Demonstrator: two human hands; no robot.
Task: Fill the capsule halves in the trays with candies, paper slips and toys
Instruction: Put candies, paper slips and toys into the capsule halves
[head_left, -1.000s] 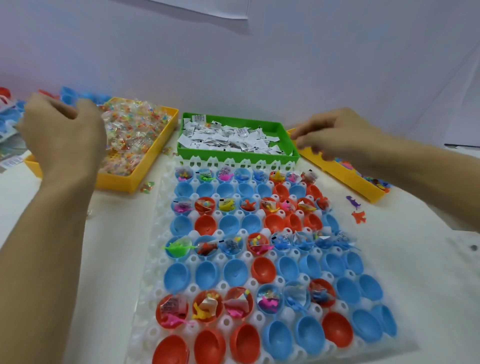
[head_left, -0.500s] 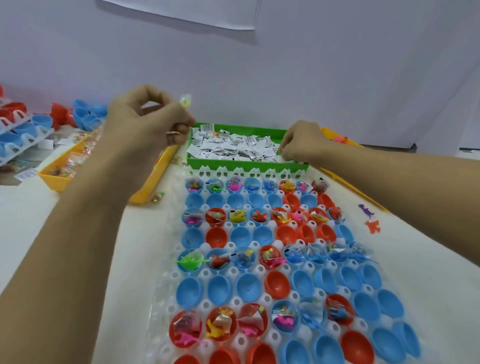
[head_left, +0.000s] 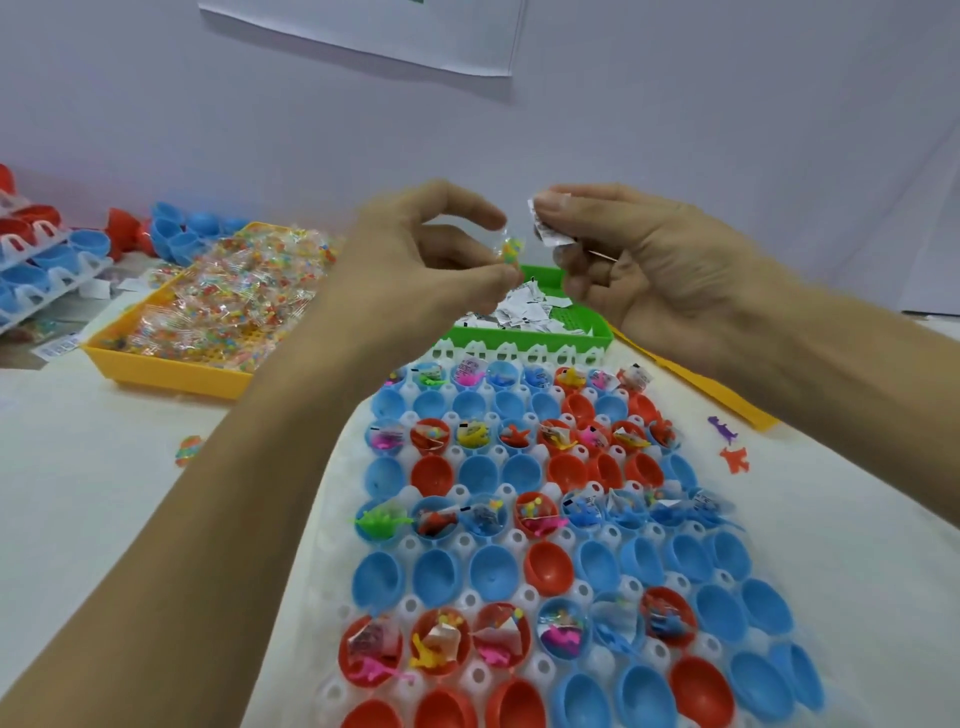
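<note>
Pale wall (head_left: 727, 130) and a white table (head_left: 104, 467) frame your raised hands. Your left hand (head_left: 415, 260) curls thumb and fingertips round a small clear candy packet (head_left: 511, 249) with bright beads inside. Your right hand (head_left: 639, 254), just beside it, pinches folded paper slips (head_left: 545, 228) between thumb and forefinger, its other fingers loosely bent. Behind your hands, a green mesh basket (head_left: 582, 332) holds more slips; a yellow basket (head_left: 171, 371) to the left is heaped with crinkly candy packets. Below your wrists lies the white plastic tray (head_left: 467, 680), its glossy round blue and red capsule halves (head_left: 441, 571) alternating between filled rows and bare ones. Two loose toys (head_left: 727, 441) lie on the table at its right.
</note>
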